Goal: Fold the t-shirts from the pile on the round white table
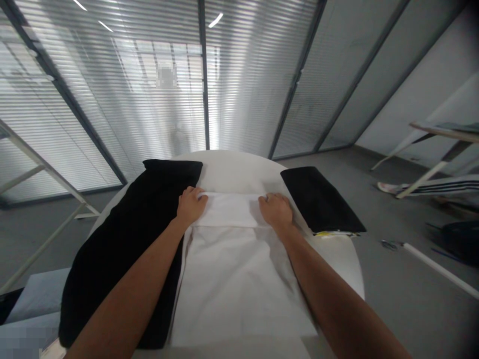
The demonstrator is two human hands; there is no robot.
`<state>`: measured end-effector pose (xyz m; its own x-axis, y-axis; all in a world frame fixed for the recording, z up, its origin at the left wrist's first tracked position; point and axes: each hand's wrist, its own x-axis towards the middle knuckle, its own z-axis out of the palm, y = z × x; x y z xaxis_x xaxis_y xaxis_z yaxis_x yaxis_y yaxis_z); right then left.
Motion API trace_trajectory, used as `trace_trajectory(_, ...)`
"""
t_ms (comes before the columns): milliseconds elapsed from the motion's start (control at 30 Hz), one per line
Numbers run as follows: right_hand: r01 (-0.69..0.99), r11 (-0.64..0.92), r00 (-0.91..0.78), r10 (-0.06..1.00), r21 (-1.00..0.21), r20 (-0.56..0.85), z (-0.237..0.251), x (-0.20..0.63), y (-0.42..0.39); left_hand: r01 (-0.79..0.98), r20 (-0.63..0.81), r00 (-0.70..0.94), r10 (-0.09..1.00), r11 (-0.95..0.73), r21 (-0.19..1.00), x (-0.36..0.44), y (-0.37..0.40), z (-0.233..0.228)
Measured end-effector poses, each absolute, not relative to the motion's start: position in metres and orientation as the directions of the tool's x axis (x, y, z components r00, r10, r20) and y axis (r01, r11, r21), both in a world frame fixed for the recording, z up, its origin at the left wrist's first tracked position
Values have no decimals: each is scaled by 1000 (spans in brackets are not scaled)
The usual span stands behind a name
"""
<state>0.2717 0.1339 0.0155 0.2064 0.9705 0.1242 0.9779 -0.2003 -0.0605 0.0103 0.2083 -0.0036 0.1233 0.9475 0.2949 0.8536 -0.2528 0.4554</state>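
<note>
A white cloth point(243, 279), possibly a garment, lies lengthwise in front of me, its far end folded over into a flat band. My left hand point(190, 205) closes on the left corner of that band, thumb on top and fingers curled around the edge. At the opposite corner, my right hand point(276, 209) grips the same band in the same way. The fingertips of both hands are partly hidden by the fabric. Left of the cloth, and touching it, is a large spread of black fabric point(123, 239). A folded black cloth stack point(322, 199) sits to the right, apart from my right hand.
Everything lies on a round white table point(239, 167). Glass partitions with blinds point(247, 89) stand behind it. White metal frame legs point(48, 172) are at the left. On the floor at right are a white pole point(441, 269) and another table point(449, 130).
</note>
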Motion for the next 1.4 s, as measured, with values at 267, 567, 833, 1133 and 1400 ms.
trace_trajectory(267, 871, -376, 428, 897, -317, 113, 8, 277, 142, 848, 272, 105, 956, -229, 478, 10, 209, -5)
trace_trajectory(567, 841, -394, 455, 886, -371, 91, 9, 278, 141, 843, 251, 111, 962, -224, 488, 9, 209, -4)
trace_trajectory(833, 864, -384, 437, 893, -326, 108, 10, 275, 141, 851, 238, 114, 965, -219, 478, 9, 210, -4)
trace_trajectory(1133, 874, -384, 433, 894, -297, 118, 8, 273, 141, 840, 213, 114, 970, -208, 500, 8, 212, -4)
trace_trajectory(1400, 872, -378, 422, 903, -311, 84, 10, 284, 142, 884, 224, 157, 962, -238, 403, -4, 220, 2)
